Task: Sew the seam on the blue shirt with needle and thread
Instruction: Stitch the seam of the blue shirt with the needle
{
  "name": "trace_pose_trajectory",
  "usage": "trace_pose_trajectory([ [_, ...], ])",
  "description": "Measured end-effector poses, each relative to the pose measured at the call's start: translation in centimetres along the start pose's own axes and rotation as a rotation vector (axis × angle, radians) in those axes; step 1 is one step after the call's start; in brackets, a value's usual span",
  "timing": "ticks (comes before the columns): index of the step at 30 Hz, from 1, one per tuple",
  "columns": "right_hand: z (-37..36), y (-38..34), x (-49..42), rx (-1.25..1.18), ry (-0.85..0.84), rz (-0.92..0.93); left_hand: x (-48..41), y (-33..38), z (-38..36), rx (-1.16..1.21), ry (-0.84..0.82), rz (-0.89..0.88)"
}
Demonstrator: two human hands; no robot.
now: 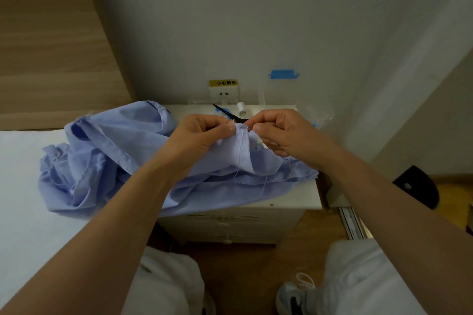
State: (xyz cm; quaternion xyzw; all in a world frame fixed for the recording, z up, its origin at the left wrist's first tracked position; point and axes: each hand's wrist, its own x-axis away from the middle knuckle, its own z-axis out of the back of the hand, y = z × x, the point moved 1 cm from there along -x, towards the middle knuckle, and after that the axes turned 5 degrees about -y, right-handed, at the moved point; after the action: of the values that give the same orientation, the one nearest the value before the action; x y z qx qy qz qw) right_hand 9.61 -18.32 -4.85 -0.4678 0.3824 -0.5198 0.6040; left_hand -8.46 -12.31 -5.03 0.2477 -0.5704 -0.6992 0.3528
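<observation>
- L hand (pixel 202 133): forearm reached in from lower left, knuckles up, fingers curled; thumb & forefinger pinched a raised fold of the light blue shirt (pixel 102 161) of thin woven cloth, just left of the seam (pixel 242 146).
- R hand (pixel 281 133): forearm came in from lower right, fingers clenched inward, thumb & forefinger tips pinched at the seam's top edge, nearly touching the L thumb. Needle too small to make out; couldn't tell if it sat btwn those fingertips.
- Shirt location: held up btwn both hands at centre, the rest crumpled and draped across the white bed sheet (pixel 25 186) at left & over the top of the white bedside cabinet (pixel 294 199).
- Seam ran as a vertical stitched ridge down the lifted fold; cloth matte, softly creased, frayed at some edges.
- Thin white thread (pixel 263 186) hung loose below the fold, over the shirt.
- Behind the hands on the cabinet: small white thread spool (pixel 240 108), upright; black-handled scissors (pixel 230 115), partly hidden by the hands; clear crinkled plastic bag (pixel 317 112) at right.
- Wall: white socket (pixel 223 94) under a yellow label (pixel 223 82) reading "小心触电"; strip of blue tape (pixel 283 74) to its right.
- Wood-grain panel (pixel 51 33) at upper left, smooth laminate look.
</observation>
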Motion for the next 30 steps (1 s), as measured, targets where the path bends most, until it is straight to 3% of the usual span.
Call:
trace_pose_trajectory([
  [8,-0.5,0.3,0.1,-0.042,-0.049,0.041,-0.1,-0.3,0.1,0.057,-0.089,0.048],
  [30,-1.4,0.0,-0.9,-0.036,0.058,0.013,-0.9,-0.9,-0.6,0.240,0.008,0.139],
])
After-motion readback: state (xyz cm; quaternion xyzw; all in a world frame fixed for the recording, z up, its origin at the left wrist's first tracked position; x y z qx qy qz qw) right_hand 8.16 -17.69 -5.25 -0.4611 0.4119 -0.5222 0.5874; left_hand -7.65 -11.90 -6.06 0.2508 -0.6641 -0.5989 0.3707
